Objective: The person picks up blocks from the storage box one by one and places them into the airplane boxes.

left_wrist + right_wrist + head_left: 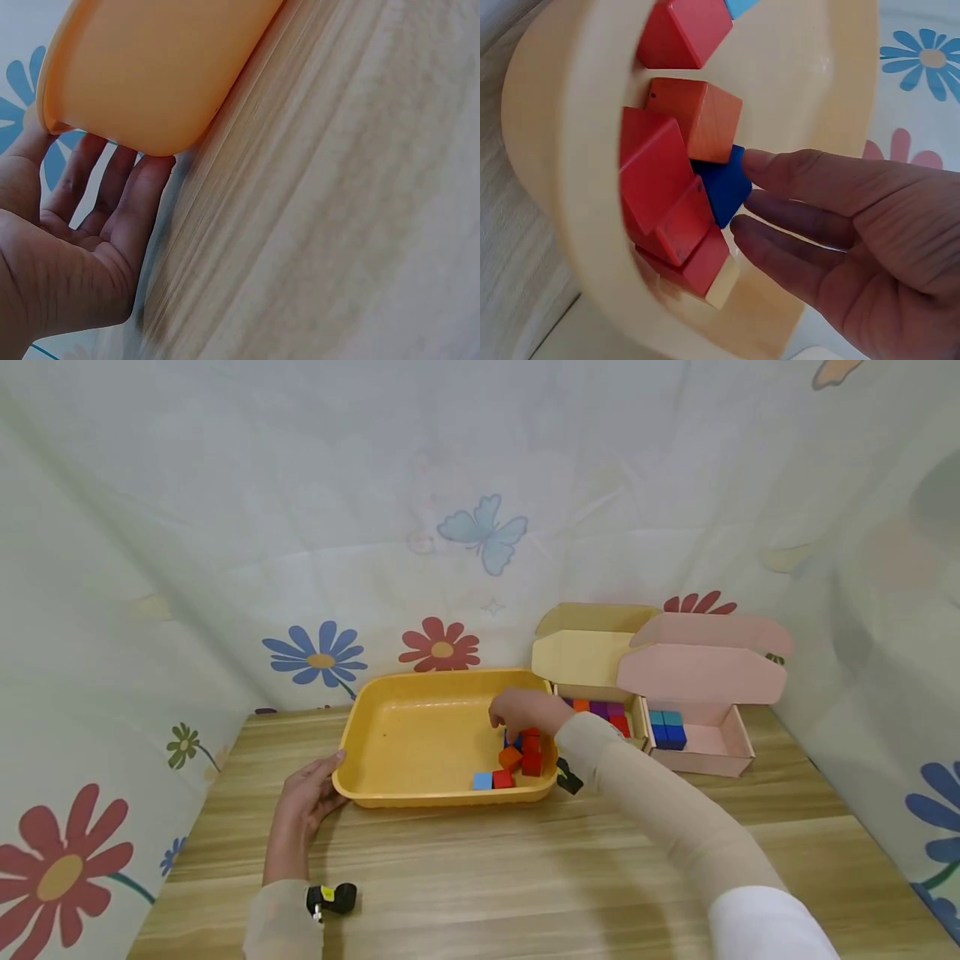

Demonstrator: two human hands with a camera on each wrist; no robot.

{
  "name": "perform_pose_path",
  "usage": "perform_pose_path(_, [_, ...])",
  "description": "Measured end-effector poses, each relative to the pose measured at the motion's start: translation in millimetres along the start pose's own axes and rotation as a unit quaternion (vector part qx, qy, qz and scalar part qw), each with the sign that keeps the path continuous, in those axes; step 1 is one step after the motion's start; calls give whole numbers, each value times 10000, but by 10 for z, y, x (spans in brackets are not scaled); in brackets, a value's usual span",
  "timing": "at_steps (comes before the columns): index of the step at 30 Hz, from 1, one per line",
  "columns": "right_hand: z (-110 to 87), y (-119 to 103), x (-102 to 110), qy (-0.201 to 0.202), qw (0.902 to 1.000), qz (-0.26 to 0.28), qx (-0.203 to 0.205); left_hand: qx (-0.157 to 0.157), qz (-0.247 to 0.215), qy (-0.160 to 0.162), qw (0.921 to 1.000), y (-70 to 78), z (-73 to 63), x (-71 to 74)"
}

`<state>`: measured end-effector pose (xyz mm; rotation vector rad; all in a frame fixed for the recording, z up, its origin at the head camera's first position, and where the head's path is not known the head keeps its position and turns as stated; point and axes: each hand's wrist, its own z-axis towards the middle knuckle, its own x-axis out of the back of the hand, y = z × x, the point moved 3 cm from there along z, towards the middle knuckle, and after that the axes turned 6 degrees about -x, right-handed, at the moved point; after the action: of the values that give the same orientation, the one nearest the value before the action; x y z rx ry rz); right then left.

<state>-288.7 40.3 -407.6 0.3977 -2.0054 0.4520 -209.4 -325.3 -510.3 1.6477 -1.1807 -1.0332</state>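
Observation:
My left hand (pixel 306 793) holds the left end of a yellow tray (pixel 420 797), thumb at the rim and fingers against the outer wall beneath it. Inside the tray's right end, my right hand (pixel 525 708) reaches down over a pile of wooden cubes. In the right wrist view its thumb and fingertips are at the edge of a dark blue cube (pixel 724 184), not visibly closed round it. An orange cube (pixel 697 116) and several red cubes (pixel 656 169) crowd beside the blue one. Nearer the tray's front lie a light blue cube (pixel 483 781) and a red cube (pixel 502 778).
Right of the tray stands an open cream box (pixel 637 722) with several red, orange and purple cubes, partly hidden by my right arm. Beside it, an open pink box (pixel 712 764) holds teal and blue cubes (pixel 667 730) at its left. A patterned cloth (pixel 480 593) hangs behind the table.

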Motion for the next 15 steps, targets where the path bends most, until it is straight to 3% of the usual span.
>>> perform_pose_path(7, [31, -29, -20, -221, 9995, 175, -136, -11, 5, -9, 10000, 5, -7, -5])
perform_pose_path(15, [73, -55, -24, -290, 9995, -145, -10, 37, 22, 8, 10000, 8, -5, -10])
